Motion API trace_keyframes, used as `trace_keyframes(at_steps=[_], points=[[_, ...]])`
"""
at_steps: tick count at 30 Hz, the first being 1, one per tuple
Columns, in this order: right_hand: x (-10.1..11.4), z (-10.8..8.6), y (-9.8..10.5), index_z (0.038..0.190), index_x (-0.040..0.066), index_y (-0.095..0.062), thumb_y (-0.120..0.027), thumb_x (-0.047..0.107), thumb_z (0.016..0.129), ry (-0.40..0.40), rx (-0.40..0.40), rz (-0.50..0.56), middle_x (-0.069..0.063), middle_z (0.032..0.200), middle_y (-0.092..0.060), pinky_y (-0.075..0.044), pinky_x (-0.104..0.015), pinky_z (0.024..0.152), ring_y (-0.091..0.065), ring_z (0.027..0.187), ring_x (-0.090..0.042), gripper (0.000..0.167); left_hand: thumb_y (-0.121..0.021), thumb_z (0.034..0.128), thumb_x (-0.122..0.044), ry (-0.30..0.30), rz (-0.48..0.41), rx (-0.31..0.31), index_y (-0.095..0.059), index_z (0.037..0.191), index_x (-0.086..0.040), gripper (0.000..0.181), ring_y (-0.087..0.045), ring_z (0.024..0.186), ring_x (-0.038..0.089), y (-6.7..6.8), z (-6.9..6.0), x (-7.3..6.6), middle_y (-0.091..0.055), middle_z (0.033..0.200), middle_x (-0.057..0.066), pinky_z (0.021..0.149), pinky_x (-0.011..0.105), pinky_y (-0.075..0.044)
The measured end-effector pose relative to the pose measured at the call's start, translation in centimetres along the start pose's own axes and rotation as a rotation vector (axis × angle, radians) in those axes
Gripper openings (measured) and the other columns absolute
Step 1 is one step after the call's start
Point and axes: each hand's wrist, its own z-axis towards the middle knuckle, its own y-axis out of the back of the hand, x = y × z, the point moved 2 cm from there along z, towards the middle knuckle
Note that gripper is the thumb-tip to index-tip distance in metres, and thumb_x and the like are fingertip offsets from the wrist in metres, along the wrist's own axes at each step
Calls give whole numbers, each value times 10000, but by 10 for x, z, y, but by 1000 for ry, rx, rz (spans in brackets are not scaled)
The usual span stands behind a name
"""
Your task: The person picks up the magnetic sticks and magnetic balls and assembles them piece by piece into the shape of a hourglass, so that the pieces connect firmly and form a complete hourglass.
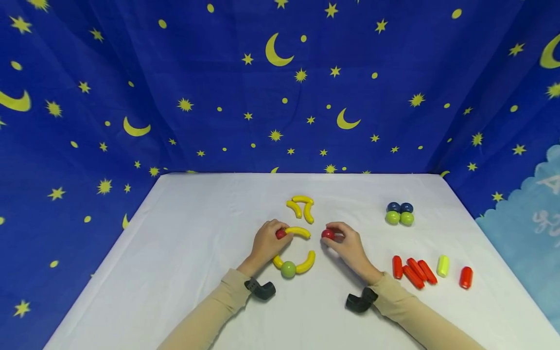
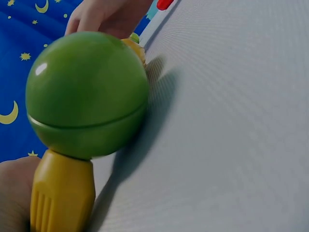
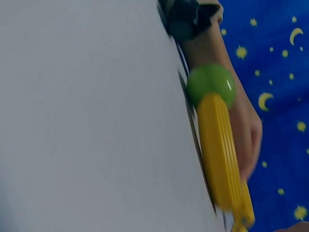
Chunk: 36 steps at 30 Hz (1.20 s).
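Note:
My left hand (image 1: 266, 241) pinches a red ball (image 1: 280, 234) at the left end of a yellow banana-shaped piece (image 1: 298, 232); whether ball and piece touch is hard to see. To the right, my right hand (image 1: 350, 245) holds another red ball (image 1: 327, 234) between thumb and fingers, apart from the yellow pieces. Nearer me, a green ball (image 1: 288, 269) sits between two curved yellow pieces, the right one (image 1: 306, 262) fully visible and the left one (image 1: 277, 262) partly covered by my left hand. That green ball (image 2: 87, 92) looms large in the left wrist view.
Beyond my hands lie three yellow curved pieces (image 1: 302, 199) in an arch. Two dark blue balls (image 1: 393, 207) and two green balls (image 1: 393, 218) are grouped at the right. Several red barrel-shaped pieces (image 1: 412, 276) and a yellow-green one (image 1: 443, 266) lie nearer on the white table (image 1: 197, 218).

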Motion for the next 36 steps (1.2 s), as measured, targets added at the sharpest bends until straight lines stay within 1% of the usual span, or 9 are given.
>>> trace_keyframes(at_steps=[5, 9, 15, 18, 22, 24, 28, 31, 36], points=[[3, 3, -24, 1135, -69, -596, -744, 2, 779, -6, 92, 68, -225, 1132, -623, -547, -345, 850, -628, 1047, -346, 392, -700, 825, -302, 14, 2, 9, -717, 970, -107, 243, -563, 823, 137, -1, 0, -2, -665, 894, 19, 679, 216, -425], [3, 2, -31, 1142, -75, -590, -741, -5, 777, 12, 108, 90, -242, 1141, -615, -525, -413, 884, -623, 1059, -368, 401, -689, 836, -308, 33, -3, 22, -714, 978, -105, 249, -564, 826, 139, -2, 0, -3, -666, 905, 22, 675, 219, -427], [10, -6, -24, 1048, -25, -649, -738, 20, 792, 118, -33, 29, -145, 1045, -656, -544, -350, 839, -635, 987, -251, 274, -685, 838, -307, 40, -13, 23, -710, 977, -110, 242, -571, 844, 149, -2, -1, -3, -680, 929, 31, 688, 233, -430], [17, -16, -23, 989, -13, -666, -713, -8, 808, 196, -68, 71, -122, 971, -677, -540, -303, 783, -626, 930, -205, 188, -685, 839, -309, 34, -13, 18, -709, 976, -110, 242, -575, 850, 154, -2, -1, -3, -688, 941, 34, 695, 237, -431], [29, -33, -29, 1004, -20, -655, -692, -45, 809, 256, 73, 109, -152, 952, -689, -535, -257, 705, -633, 888, -221, 200, -692, 836, -301, 10, 0, -2, -712, 988, -113, 243, -594, 868, 169, -1, -2, -3, -701, 953, 38, 727, 268, -451], [40, -40, -32, 1033, -51, -638, -682, -76, 797, 240, 180, 106, -189, 975, -681, -540, -248, 684, -637, 892, -288, 241, -693, 838, -298, -2, 6, -10, -714, 998, -116, 244, -602, 875, 178, -1, -2, -3, -704, 952, 39, 745, 290, -462], [37, -44, -39, 1105, -49, -620, -662, -62, 804, 183, 338, 101, -199, 1027, -674, -543, -237, 699, -638, 903, -330, 305, -687, 847, -301, 0, 16, -7, -715, 1014, -123, 246, -606, 879, 180, -1, -1, -3, -702, 943, 36, 760, 303, -470], [26, -43, -43, 1132, 9, -629, -656, -42, 798, 193, 390, 58, -134, 1044, -684, -534, -228, 757, -644, 908, -245, 339, -686, 847, -293, -1, 14, -1, -716, 1016, -117, 245, -605, 876, 180, 0, -1, -4, -700, 940, 39, 755, 300, -471], [25, -41, -45, 1122, 63, -643, -645, -79, 774, 239, 400, -42, -71, 1042, -679, -520, -243, 813, -632, 909, -188, 375, -686, 845, -279, -17, 12, 0, -716, 1014, -105, 244, -605, 871, 187, 2, -1, -4, -701, 941, 48, 753, 306, -476]])
